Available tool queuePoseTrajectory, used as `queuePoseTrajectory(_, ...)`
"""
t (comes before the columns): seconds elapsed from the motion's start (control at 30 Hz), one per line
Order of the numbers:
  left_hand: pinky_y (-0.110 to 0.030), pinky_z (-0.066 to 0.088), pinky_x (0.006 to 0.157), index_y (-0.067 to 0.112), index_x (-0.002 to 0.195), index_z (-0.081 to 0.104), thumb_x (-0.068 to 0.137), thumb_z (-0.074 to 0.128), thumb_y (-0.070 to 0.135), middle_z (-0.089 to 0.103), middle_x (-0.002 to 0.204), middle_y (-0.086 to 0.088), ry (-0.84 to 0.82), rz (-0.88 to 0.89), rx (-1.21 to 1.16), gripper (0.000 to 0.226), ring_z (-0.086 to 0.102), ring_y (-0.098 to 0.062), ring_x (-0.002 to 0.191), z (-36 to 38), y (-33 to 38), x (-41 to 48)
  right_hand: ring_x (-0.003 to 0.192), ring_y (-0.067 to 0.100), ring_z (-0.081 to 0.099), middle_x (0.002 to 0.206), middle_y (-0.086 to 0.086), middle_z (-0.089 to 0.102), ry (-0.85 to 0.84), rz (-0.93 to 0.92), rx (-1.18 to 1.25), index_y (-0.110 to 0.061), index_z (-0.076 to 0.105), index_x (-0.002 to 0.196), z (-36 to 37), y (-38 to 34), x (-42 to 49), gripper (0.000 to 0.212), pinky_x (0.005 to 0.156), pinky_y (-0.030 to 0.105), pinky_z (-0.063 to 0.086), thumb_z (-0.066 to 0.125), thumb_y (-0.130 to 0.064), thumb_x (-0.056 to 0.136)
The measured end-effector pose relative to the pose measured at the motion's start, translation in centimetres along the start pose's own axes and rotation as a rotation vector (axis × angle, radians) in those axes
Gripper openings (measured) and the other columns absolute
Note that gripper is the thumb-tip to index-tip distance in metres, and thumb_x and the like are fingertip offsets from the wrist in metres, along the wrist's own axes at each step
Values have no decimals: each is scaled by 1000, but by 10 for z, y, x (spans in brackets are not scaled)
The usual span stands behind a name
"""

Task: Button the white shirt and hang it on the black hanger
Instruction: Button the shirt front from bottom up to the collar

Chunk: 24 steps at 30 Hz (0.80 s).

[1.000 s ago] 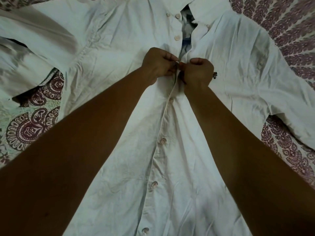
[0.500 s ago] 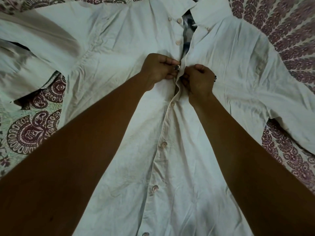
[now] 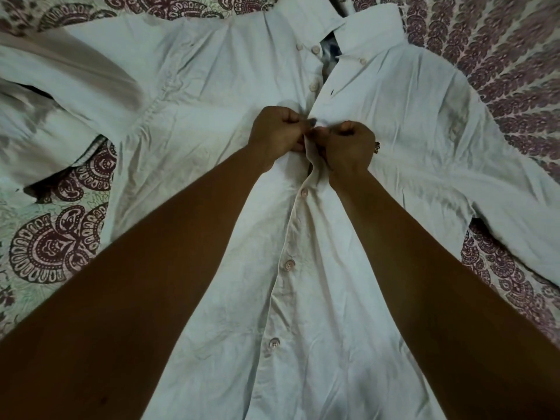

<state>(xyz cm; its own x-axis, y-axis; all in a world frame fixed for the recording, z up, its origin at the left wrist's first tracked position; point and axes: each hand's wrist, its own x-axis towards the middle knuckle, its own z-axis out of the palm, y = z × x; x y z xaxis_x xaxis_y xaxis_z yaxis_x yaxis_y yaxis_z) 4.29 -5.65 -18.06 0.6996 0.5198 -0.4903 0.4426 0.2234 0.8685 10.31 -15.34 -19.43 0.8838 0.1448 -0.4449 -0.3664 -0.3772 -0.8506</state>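
- Now the thin white cotton shirt (image 3: 321, 313) lies flat and front up on a pale cover cloth with dark red paisley print (image 3: 57, 247). Its collar (image 3: 372, 22) is on the far side from me and its sleeves are spread to both sides.
- My left hand (image 3: 277, 131) has its fingers curled and pinches the front edge that carries the buttons. My right hand (image 3: 348, 144) is curled in the same way and pinches the other edge, the one with the holes. The two hands nearly touch at the middle of the chest.
- The button I work on is hidden between my fingertips, so I cannot tell if it has passed through its hole.
- Below my hands, three small pale round buttons (image 3: 290, 264) look closed. Above my hands, two more buttons (image 3: 313, 85) are open, and the front gapes there.
- I judge the cloth to be light, soft and limp, with many wrinkles. It has no stiffness, so it will fold and slide away if I hold it far from the edge. The best place to hold is the doubled band, close beside the hole and the button.
- The buttons are small and smooth and may slip. They need a firm pinch of thumb and first finger, not force.
- The black hanger is not in view. For that step I think the shoulders and collar are the places to take, because the rest will hang loose.
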Motion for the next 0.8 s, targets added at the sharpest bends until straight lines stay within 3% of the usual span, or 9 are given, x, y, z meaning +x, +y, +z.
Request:
queuePoseTrajectory(0.13, -20, 54, 50, 7, 71, 56, 85, 62, 2, 58, 68, -8, -3, -52, -57, 16, 60, -10, 46, 1, 4, 1, 75, 25, 69, 69, 2, 66, -34, -4, 19, -16, 50, 72, 0, 1, -2, 39, 80, 46, 56, 86, -17, 56)
queuePoseTrajectory(0.27, -25, 56, 57, 12, 71, 51, 85, 60, -1, 55, 68, -7, -12, 47, -13, 22, 58, -16, 60, 2, -5, 2, 78, 35, 70, 74, 15, 68, -123, 84, 141, -13, 53, 66, -4, 2, 2, 34, 79, 53, 56, 85, -16, 53)
queuePoseTrajectory(0.37, -32, 57, 64, 17, 71, 51, 86, 58, -1, 58, 71, -7, 40, 117, 32, 24, 61, -23, 71, 4, -15, 3, 73, 32, 71, 71, 14, 70, -130, 79, 46, -12, 53, 66, -6, -1, 6, 41, 75, 51, 57, 88, -22, 47)
queuePoseTrajectory(0.5, -30, 57, 62, 19, 72, 52, 88, 56, 0, 60, 72, -5, 52, 159, 41, 25, 62, -20, 70, 4, -20, 3, 69, 21, 68, 75, 11, 69, -108, -43, -185, -19, 48, 58, -9, -11, 1, 39, 74, 38, 57, 87, -25, 58)
queuePoseTrajectory(0.57, -23, 56, 58, 18, 73, 52, 89, 55, 0, 60, 71, -4, 46, 156, 37, 24, 61, -14, 66, 4, -18, 2, 62, 9, 56, 69, -3, 58, -85, -122, -273, -22, 43, 59, -9, -18, 1, 41, 63, 18, 48, 84, -23, 63)
queuePoseTrajectory(0.63, -21, 56, 58, 17, 74, 53, 90, 55, 1, 59, 70, -3, 33, 128, 16, 22, 61, -11, 64, 3, -16, 3, 60, 5, 47, 66, -9, 48, -58, -162, -312, -24, 39, 60, -5, -20, 1, 43, 57, 12, 38, 81, -21, 66)
queuePoseTrajectory(0.73, -31, 59, 66, 16, 74, 55, 89, 57, 2, 60, 72, -6, 41, 87, 17, 21, 65, -21, 73, 3, -14, 6, 62, 15, 50, 61, -4, 48, -36, -107, -258, -20, 37, 54, 0, -18, 4, 42, 61, 26, 43, 76, -11, 67)
queuePoseTrajectory(0.8, -42, 58, 75, 18, 73, 57, 85, 62, 6, 62, 72, -6, 89, 88, 64, 18, 67, -31, 83, 5, -16, 8, 55, 17, 54, 55, 0, 52, -30, -36, -221, -17, 42, 51, 2, -19, 7, 37, 56, 27, 46, 71, -6, 71)
